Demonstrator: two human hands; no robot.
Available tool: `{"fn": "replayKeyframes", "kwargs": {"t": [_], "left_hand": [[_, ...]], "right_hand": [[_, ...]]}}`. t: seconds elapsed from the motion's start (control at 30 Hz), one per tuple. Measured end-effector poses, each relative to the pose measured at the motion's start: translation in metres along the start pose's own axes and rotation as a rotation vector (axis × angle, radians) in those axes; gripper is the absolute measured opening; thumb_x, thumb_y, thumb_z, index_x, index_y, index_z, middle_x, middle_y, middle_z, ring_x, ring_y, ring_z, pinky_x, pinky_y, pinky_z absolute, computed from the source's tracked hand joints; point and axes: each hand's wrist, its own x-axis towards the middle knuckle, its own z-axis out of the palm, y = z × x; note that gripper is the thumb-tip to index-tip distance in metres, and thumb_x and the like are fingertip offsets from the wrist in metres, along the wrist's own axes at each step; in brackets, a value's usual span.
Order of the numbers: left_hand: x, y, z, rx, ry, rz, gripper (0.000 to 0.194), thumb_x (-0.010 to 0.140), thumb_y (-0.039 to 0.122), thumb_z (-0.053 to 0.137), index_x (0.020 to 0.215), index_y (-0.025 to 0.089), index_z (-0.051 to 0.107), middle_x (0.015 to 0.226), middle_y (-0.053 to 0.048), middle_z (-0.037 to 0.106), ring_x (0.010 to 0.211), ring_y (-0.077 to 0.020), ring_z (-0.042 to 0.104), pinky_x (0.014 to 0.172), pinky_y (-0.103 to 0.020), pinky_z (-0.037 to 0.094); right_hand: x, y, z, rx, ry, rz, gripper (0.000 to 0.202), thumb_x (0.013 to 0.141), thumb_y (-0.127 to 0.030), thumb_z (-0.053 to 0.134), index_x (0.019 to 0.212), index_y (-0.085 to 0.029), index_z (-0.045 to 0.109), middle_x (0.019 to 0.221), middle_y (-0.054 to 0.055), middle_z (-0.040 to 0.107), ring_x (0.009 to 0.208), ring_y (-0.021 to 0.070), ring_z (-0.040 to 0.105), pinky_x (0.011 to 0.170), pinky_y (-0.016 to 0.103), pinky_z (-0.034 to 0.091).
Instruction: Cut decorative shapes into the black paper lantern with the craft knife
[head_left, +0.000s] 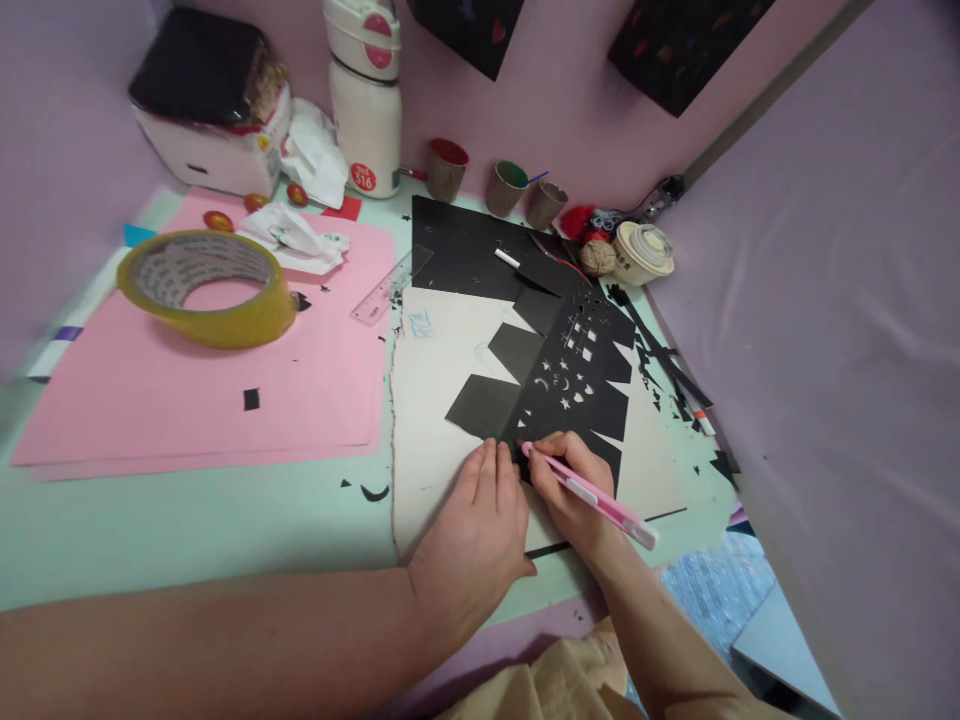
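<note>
Pinkish walls (577, 130) close off the far side and the right, and before us the worktop (225, 535) carries a pale board (427, 400), with a pink sheet (172, 400) and a yellow tape roll (259, 322) to its left. On that board lies our black paper cut-out (549, 420), pierced with stars (566, 404), moons (541, 384) and hearts (578, 397), its long axis running from near left to far right. Our left hand (476, 525) rests flat at its near left end, the fingers straight and pressed together, holding the paper down as far as we can judge. Our right hand (577, 495) is over the near right part, its fingers pinching a pink cutter (596, 493) low, close to the tip. What counts is how these lie: the cutter slants from its tip at far left to its butt at near right, so it crosses the paper's length, and the tip sits just beside our left fingertips. The pierced shapes lie farther off and to the right of that tip. Of our hands, the right is nearer to them.
</note>
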Motion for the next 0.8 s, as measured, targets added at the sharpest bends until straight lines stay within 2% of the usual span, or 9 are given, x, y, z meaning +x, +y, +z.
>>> {"fn": "replayKeyframes", "kwargs": {"t": [0.13, 0.33, 0.8], "left_hand": [[-0.0003, -0.0003, -0.0005, -0.002, 0.0, 0.004, 0.092, 0.078, 0.067, 0.063, 0.132, -0.008, 0.055, 0.136, -0.035, 0.05, 0.128, -0.0436, 0.052, 0.11, -0.049, 0.04], [-0.0008, -0.001, 0.0006, -0.005, 0.012, -0.003, 0.093, 0.078, 0.067, 0.063, 0.133, -0.007, 0.054, 0.135, -0.033, 0.052, 0.127, -0.0426, 0.053, 0.11, -0.048, 0.041], [-0.0001, -0.0008, 0.0011, -0.007, 0.029, -0.002, 0.091, 0.077, 0.068, 0.064, 0.132, -0.004, 0.057, 0.134, -0.033, 0.053, 0.126, -0.0426, 0.054, 0.109, -0.049, 0.043]], "right_hand": [[-0.0009, -0.0014, -0.0001, -0.021, -0.022, -0.035, 0.006, 0.089, -0.019, 0.06, 0.084, -0.023, 0.058, 0.078, 0.002, 0.068, 0.069, 0.0152, 0.066, 0.064, 0.027, 0.052], [-0.0019, -0.0006, 0.0, -0.201, -0.081, -0.185, 0.009, 0.089, -0.015, 0.056, 0.086, -0.024, 0.057, 0.079, 0.001, 0.065, 0.067, 0.0136, 0.062, 0.063, 0.026, 0.05], [-0.0003, -0.0023, 0.0002, -0.222, -0.027, -0.306, 0.018, 0.087, -0.007, 0.055, 0.078, -0.022, 0.049, 0.07, -0.002, 0.056, 0.056, 0.0092, 0.051, 0.053, 0.021, 0.042]]}}
